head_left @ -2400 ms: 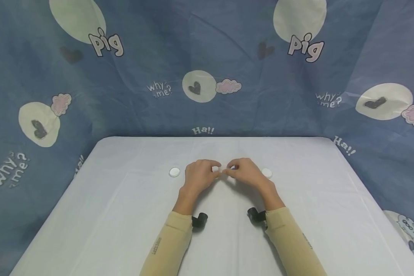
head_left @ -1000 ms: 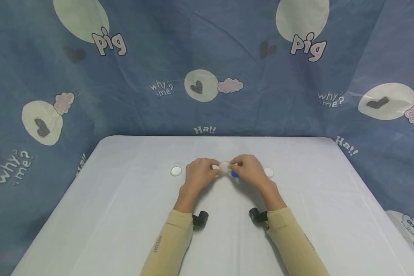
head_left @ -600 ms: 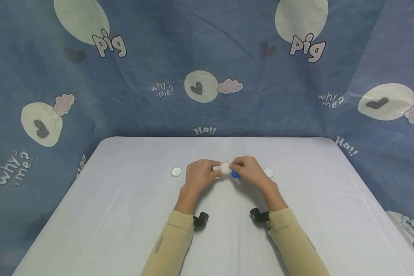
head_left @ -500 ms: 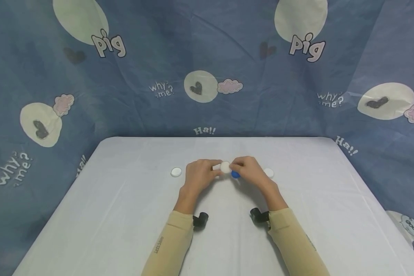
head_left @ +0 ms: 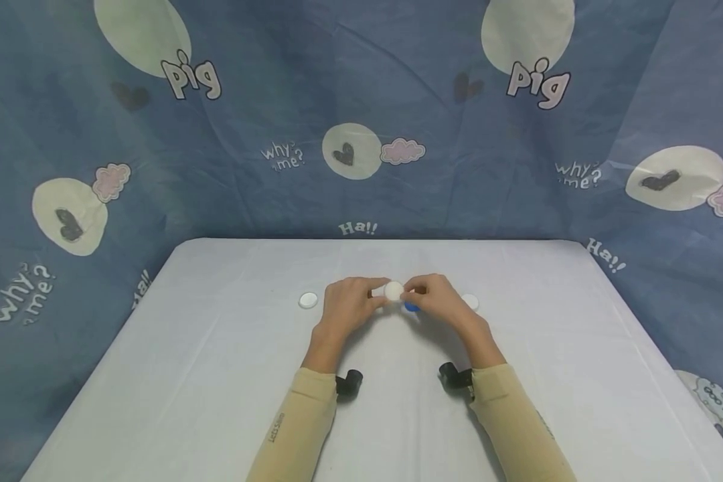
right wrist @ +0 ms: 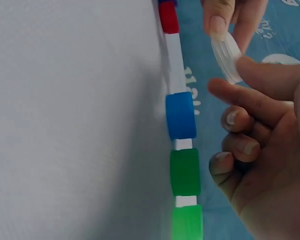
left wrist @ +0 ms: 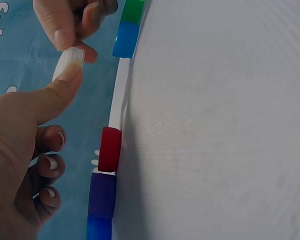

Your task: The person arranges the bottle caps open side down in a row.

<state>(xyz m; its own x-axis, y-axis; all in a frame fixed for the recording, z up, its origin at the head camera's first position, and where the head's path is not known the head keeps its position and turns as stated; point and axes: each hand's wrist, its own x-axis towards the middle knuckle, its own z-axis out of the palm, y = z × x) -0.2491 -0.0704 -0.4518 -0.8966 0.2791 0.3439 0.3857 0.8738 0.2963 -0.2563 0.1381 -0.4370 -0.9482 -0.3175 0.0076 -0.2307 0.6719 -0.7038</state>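
Observation:
A small white round cap [head_left: 393, 292] is held above the table between both hands; its ridged side edge shows in the right wrist view. My left hand [head_left: 351, 302] pinches one side of it, the left thumb [left wrist: 65, 85] lying on the rim. The right hand [head_left: 436, 298] pinches the opposite side between thumb [right wrist: 270, 77] and index finger, its other fingers curled loosely. Below the right fingers, part of a blue piece [head_left: 412, 307] shows. Side-on in the wrist views stand a red piece [left wrist: 110, 149], a purple piece [left wrist: 102, 195] and a green piece [right wrist: 185, 172].
Two white discs [head_left: 308, 300] lie on the white table [head_left: 217, 375], one outside each hand; the second disc [head_left: 470, 302] is partly hidden. A lighter green piece [right wrist: 187, 222] ends the row in the right wrist view. A blue printed cloth [head_left: 277, 201] hangs behind.
Since the oldest frame the white cap has come into view, facing the head camera, and the blue piece shows below the right hand. Over the last half second the hands barely shift.

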